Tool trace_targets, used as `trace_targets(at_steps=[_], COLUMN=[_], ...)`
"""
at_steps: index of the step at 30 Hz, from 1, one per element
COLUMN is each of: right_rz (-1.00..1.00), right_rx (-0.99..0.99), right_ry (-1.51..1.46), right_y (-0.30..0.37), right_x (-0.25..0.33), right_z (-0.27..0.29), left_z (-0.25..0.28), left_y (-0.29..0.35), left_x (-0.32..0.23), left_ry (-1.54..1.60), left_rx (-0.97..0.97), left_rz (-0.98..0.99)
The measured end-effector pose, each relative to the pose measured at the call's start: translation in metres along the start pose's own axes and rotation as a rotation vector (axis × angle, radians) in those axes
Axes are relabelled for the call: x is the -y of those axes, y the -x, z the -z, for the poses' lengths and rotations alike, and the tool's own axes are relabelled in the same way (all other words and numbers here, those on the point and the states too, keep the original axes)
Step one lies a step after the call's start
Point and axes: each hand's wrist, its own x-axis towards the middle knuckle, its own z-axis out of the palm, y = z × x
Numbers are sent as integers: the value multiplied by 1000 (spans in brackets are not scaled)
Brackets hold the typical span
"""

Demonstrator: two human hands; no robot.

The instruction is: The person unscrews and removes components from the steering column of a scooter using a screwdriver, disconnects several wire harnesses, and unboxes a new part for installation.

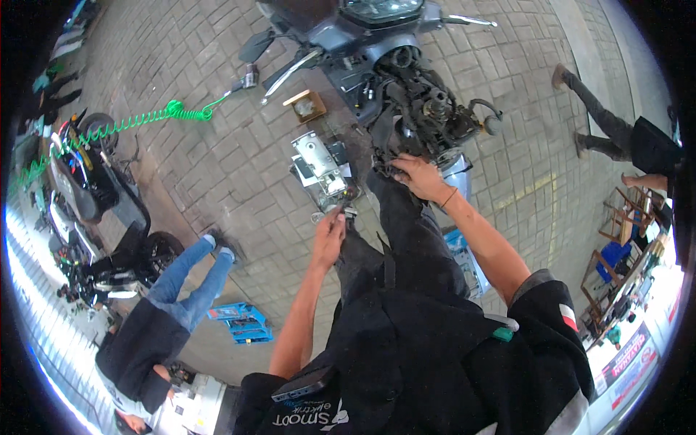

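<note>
In front of me stands a dark grey scooter (319, 32), its front body opened so that black wiring and metal parts (435, 109) show. My right hand (420, 178) reaches to the lower edge of these exposed parts, its fingers closed at a dark piece I cannot make out. My left hand (331, 235) is low beside my leg, fingers pressed together around something small and dark, mostly hidden. Just beyond it a silver metal housing (317, 158) lies on the ground among dark parts.
A small open cardboard box (306, 106) sits beyond the housing. A green coiled air hose (138, 119) runs left to an air tool (250, 76). Blue tool trays (243, 321) lie at left. Motorcycles (87, 188) and a person in jeans (185, 290) are left; another person (616, 123) is right.
</note>
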Motion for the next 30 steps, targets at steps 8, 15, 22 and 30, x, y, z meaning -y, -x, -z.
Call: trace_targets(at_steps=[8,15,22,30], right_rz=[-96,-21,-9,18], right_rx=[20,-5,-74,-106], right_ry=[-282,-375,-449,-480], right_y=[18,17,17,17], right_x=[-11,-20,-21,-15], right_z=[-6,-13,-16,-10], left_z=[-34,-48,-56,-71], left_y=[-52,-72,-85,-75], left_x=[-34,-21,-34,-31], left_ry=[-93,-276,-349,-350], left_rx=[131,87,29,65], left_rz=[151,-115,17,-102])
